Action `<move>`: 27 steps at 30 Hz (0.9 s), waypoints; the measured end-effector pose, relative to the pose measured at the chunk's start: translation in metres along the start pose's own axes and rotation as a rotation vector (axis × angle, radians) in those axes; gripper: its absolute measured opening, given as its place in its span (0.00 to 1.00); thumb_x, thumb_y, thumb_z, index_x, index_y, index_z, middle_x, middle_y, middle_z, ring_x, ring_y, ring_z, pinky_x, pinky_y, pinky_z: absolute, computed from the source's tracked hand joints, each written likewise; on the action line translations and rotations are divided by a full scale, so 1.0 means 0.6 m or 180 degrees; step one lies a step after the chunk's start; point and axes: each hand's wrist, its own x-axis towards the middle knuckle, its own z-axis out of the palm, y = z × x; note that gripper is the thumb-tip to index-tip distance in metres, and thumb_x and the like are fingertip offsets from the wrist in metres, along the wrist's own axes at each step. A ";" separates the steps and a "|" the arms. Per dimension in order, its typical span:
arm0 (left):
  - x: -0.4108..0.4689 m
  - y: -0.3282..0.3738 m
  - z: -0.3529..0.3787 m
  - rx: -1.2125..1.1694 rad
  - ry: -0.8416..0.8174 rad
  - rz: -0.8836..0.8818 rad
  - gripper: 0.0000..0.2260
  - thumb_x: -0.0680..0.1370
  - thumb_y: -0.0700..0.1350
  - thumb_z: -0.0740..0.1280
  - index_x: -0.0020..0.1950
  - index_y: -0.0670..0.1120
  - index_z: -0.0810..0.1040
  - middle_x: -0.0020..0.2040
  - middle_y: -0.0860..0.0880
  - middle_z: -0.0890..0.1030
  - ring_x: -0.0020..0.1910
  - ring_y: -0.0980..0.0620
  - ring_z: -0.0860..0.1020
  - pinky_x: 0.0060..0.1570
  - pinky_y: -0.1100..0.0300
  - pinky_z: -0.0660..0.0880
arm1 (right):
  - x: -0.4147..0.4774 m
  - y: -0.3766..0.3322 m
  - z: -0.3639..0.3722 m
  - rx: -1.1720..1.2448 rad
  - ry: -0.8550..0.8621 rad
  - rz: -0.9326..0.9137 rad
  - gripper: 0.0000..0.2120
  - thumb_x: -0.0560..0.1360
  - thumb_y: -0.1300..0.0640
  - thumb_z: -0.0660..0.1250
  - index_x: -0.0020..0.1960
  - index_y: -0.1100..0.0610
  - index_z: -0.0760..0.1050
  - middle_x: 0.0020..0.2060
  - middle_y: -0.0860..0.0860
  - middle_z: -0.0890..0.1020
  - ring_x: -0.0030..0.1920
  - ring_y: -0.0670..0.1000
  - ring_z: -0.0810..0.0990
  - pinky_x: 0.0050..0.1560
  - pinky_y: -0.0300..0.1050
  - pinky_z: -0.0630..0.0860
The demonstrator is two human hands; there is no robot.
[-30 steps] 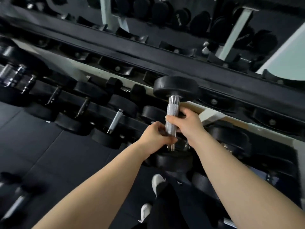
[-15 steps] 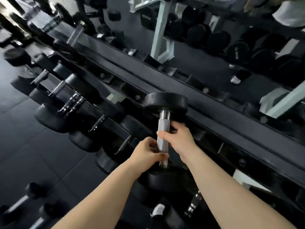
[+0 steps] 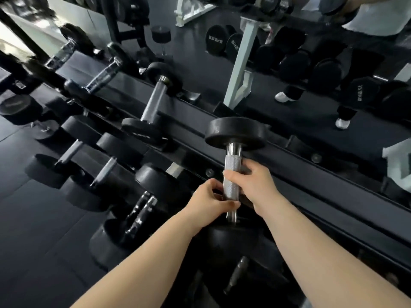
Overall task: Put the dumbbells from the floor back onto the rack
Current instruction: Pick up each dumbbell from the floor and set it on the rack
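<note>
I hold a black dumbbell (image 3: 236,133) with a knurled steel handle in both hands, its far head level with the top rail of the black rack (image 3: 295,174). My right hand (image 3: 253,185) grips the middle of the handle. My left hand (image 3: 209,200) grips its lower end, just under the right. The near head sits below my hands, partly hidden by my arms. Whether the dumbbell touches the rack cannot be told.
Several black dumbbells fill the rack's tiers to the left, the closest one (image 3: 153,105) on the top tier. A mirror behind the rack reflects more dumbbells, a white upright (image 3: 241,63) and a person's shoes. Dark rubber floor (image 3: 33,230) lies at the left.
The view has swung up and left along the rack, and the dumbbell has risen to the top rail. Both hands keep the same grip on the handle.
</note>
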 end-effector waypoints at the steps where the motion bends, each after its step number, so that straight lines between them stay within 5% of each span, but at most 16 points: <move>1: 0.019 0.005 -0.029 0.0043 -0.0020 -0.0004 0.13 0.67 0.39 0.73 0.40 0.49 0.70 0.43 0.43 0.81 0.40 0.50 0.77 0.42 0.60 0.72 | 0.020 -0.017 0.022 0.0056 0.0049 0.0059 0.08 0.70 0.64 0.69 0.47 0.55 0.77 0.38 0.47 0.79 0.45 0.51 0.79 0.53 0.50 0.77; 8: 0.130 0.055 -0.114 0.0290 -0.0497 0.0151 0.12 0.68 0.42 0.73 0.40 0.50 0.69 0.41 0.48 0.78 0.40 0.53 0.75 0.43 0.62 0.71 | 0.119 -0.090 0.069 0.0008 0.0621 0.0289 0.18 0.70 0.63 0.69 0.59 0.58 0.75 0.48 0.53 0.79 0.52 0.54 0.79 0.59 0.53 0.76; 16: 0.210 0.087 -0.126 0.1305 -0.1087 0.0216 0.18 0.69 0.45 0.72 0.54 0.43 0.70 0.48 0.48 0.76 0.48 0.49 0.75 0.53 0.54 0.73 | 0.172 -0.070 0.068 0.0256 0.1114 0.0638 0.18 0.72 0.60 0.68 0.61 0.59 0.73 0.49 0.53 0.79 0.52 0.56 0.80 0.59 0.56 0.76; 23: 0.213 0.099 -0.133 0.1537 -0.1236 0.0154 0.21 0.70 0.45 0.71 0.60 0.43 0.69 0.50 0.50 0.74 0.48 0.52 0.74 0.46 0.61 0.69 | 0.171 -0.070 0.069 0.0234 0.1061 0.0638 0.21 0.71 0.59 0.69 0.62 0.58 0.71 0.53 0.52 0.78 0.55 0.53 0.78 0.61 0.55 0.75; 27: 0.212 0.100 -0.133 0.1738 -0.1190 0.0218 0.17 0.69 0.45 0.72 0.53 0.45 0.69 0.48 0.49 0.76 0.47 0.51 0.74 0.41 0.62 0.70 | 0.164 -0.066 0.071 0.0355 0.1070 0.0689 0.22 0.71 0.58 0.68 0.64 0.58 0.70 0.59 0.55 0.78 0.57 0.55 0.78 0.61 0.56 0.75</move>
